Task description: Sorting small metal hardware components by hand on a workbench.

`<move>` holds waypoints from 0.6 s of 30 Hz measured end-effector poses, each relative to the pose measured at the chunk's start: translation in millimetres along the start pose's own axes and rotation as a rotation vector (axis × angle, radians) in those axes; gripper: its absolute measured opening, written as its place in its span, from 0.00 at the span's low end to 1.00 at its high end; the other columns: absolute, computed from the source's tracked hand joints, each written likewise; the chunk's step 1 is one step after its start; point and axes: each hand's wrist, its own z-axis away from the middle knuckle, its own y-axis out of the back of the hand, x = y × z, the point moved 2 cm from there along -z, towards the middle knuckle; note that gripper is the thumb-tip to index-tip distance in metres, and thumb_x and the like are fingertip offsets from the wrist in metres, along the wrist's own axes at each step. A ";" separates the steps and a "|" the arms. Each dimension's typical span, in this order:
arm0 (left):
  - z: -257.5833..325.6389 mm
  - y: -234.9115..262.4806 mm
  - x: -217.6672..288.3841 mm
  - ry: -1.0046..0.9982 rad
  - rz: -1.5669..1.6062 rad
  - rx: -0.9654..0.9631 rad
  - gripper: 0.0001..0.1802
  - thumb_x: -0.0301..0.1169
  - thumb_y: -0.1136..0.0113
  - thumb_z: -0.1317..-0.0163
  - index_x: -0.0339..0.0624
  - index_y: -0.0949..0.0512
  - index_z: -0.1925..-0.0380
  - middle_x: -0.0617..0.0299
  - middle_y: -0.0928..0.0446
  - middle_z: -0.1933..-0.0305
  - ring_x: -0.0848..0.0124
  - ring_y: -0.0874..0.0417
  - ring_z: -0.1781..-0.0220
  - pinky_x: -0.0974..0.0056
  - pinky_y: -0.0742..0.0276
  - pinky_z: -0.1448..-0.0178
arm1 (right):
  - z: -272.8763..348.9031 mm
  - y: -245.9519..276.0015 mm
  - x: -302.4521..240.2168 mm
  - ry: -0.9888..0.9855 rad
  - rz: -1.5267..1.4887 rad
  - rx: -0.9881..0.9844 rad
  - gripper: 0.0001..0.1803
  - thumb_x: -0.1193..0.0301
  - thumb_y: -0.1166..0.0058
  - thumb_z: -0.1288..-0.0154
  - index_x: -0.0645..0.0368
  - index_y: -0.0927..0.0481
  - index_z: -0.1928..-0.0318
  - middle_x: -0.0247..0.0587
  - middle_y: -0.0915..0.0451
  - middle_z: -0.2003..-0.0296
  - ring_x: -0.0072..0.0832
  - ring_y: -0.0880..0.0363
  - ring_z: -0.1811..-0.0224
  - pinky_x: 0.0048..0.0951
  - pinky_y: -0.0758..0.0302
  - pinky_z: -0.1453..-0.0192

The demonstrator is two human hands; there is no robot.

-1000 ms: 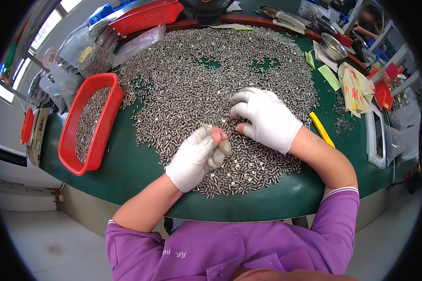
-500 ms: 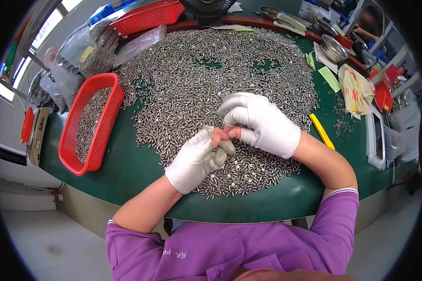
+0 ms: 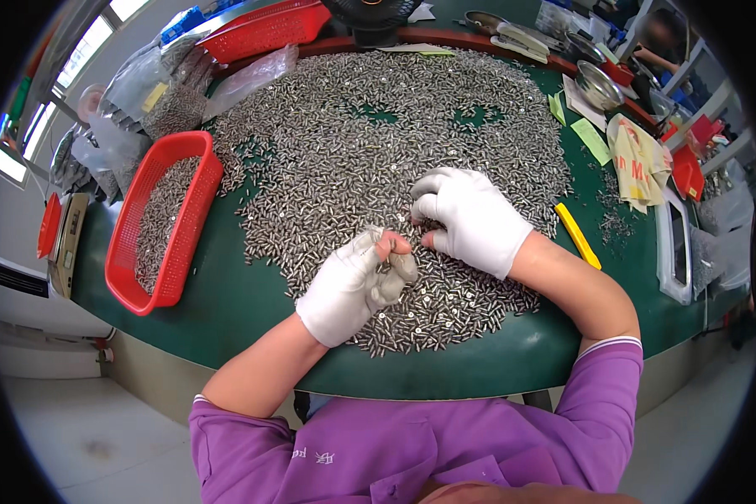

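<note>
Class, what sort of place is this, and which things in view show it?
Probably a small-parts factory or workshop: heaps of small metal pieces cover a green worktable, a red basket holds similar pieces, and plastic bags stand beyond it.

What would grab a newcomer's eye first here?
Probably the great spread of metal parts, covering most of the middle of the green table. Next come the left hand and right hand, both white-gloved, at the spread's near side. Bright colours stand out too: a red basket of small parts to the left, and a yellow tool to the right.
</note>
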 end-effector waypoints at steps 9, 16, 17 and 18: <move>-1.4 -0.5 1.1 -0.041 0.034 0.054 0.17 0.44 0.45 0.31 0.43 0.26 0.54 0.61 0.22 0.64 0.81 0.28 0.72 0.76 0.31 0.66 | -5.3 4.2 -4.5 0.087 -0.035 0.108 0.07 0.68 0.38 0.49 0.57 0.19 0.69 0.39 0.20 0.58 0.38 0.23 0.52 0.38 0.26 0.48; -0.8 -2.9 0.2 0.028 0.058 0.033 0.13 0.40 0.41 0.33 0.45 0.26 0.56 0.65 0.22 0.65 0.83 0.28 0.72 0.78 0.30 0.67 | -5.7 11.9 -13.7 0.192 -0.414 0.154 0.10 0.70 0.37 0.45 0.58 0.24 0.66 0.44 0.22 0.56 0.41 0.21 0.54 0.37 0.24 0.51; -1.0 -3.6 0.4 0.007 0.036 0.029 0.12 0.39 0.41 0.33 0.46 0.26 0.57 0.65 0.22 0.65 0.83 0.27 0.72 0.78 0.31 0.67 | -5.4 11.3 -14.1 0.191 -0.415 0.154 0.10 0.70 0.37 0.45 0.58 0.24 0.66 0.44 0.22 0.56 0.41 0.21 0.54 0.37 0.24 0.51; -0.9 -3.9 0.6 -0.014 0.015 0.025 0.11 0.38 0.41 0.33 0.46 0.26 0.57 0.66 0.21 0.65 0.83 0.27 0.72 0.79 0.31 0.67 | -5.0 10.7 -14.6 0.184 -0.432 0.160 0.10 0.70 0.37 0.45 0.58 0.24 0.66 0.43 0.22 0.56 0.42 0.21 0.55 0.37 0.24 0.52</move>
